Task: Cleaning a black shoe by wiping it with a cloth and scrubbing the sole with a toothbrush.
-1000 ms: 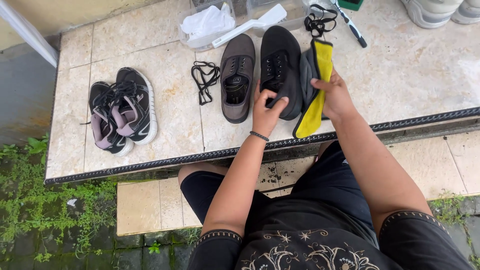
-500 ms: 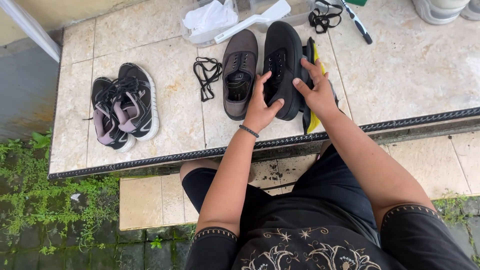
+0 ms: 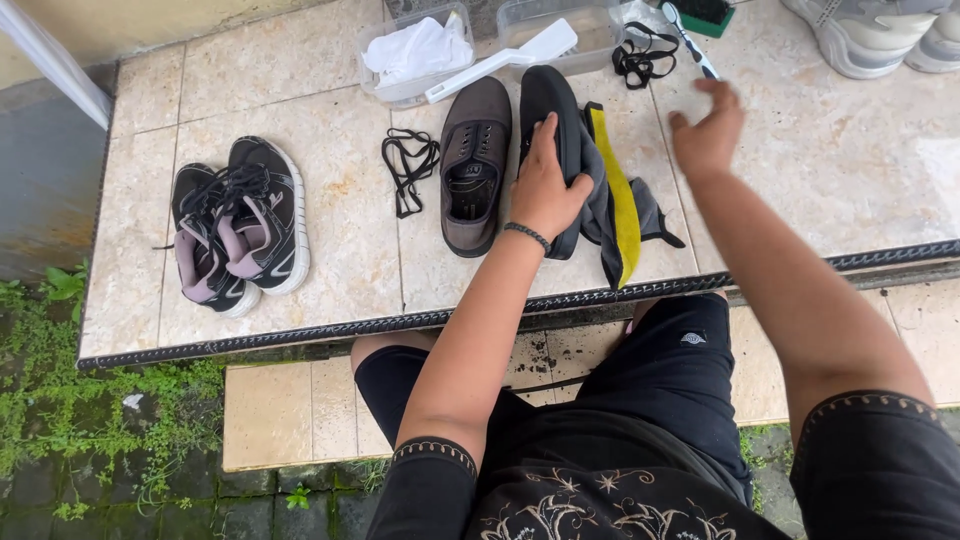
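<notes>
Change: right hand is lifting off the dark shoe, its grip released and fingers spread in the air; the grey and yellow cloth is now lying beside the shoe.
Left hand: is grasping the dark shoe, tipped on its side on the tiled worktop.
Beside it: brown shoe is standing upright, with loose black laces to its left.
Far left: black and pink sneaker pair.

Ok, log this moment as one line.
left hand: gripping black fabric shoe on side | right hand: open, raised, empty | grey-yellow cloth: beside shoe | surface: tiled ledge
</notes>
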